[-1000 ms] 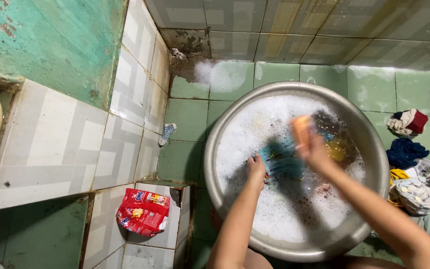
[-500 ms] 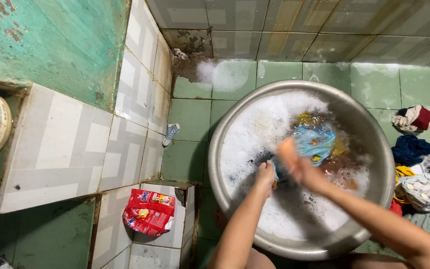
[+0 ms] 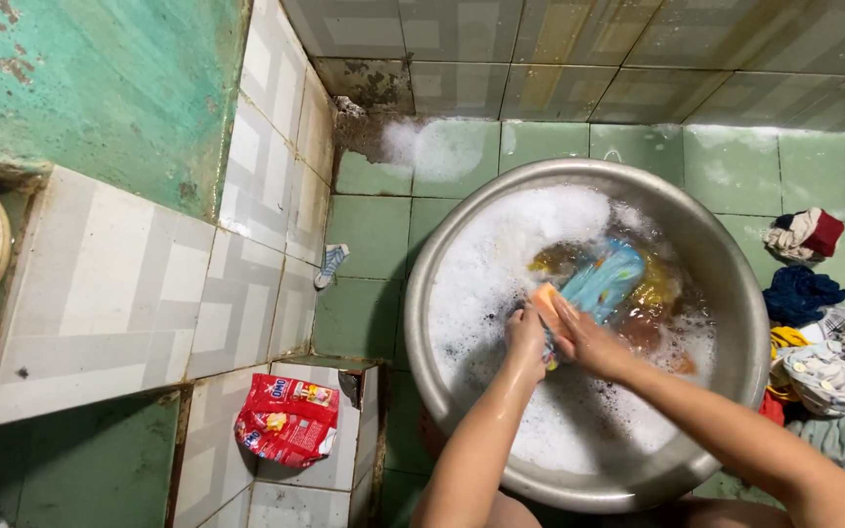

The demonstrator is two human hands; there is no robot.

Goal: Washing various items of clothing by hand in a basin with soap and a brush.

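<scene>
A wide metal basin (image 3: pixel 726 293) sits on the green tiled floor (image 3: pixel 374 235), full of white suds (image 3: pixel 501 254) and murky water. Across its middle lies a blue cloth (image 3: pixel 600 281), stretched out toward the far side, with yellow cloth (image 3: pixel 659 289) soaking just beside it. The left hand (image 3: pixel 525 332) is closed on the near end of the blue cloth, pinning it at the water's surface. The right hand (image 3: pixel 579 337) is wrapped around an orange scrub brush (image 3: pixel 545 298), pressed onto the cloth right next to the left hand.

To scrub well, the left hand should probably keep the cloth taut and flat so the brush bites evenly, and the strokes should run away from the pinned end rather than bunching the fabric. Shifting the grip now and then would bring fresh fabric under the brush.

Compared with a second ago, the brush has come back from the far end of the cloth to the near end, beside the left hand. The cloth, bunched half a second ago, now lies long and flat. A red detergent pouch (image 3: pixel 284 418) on the tiled ledge (image 3: pixel 100 284) and the heap of clothes (image 3: pixel 819 372) on the right stay where they were.
</scene>
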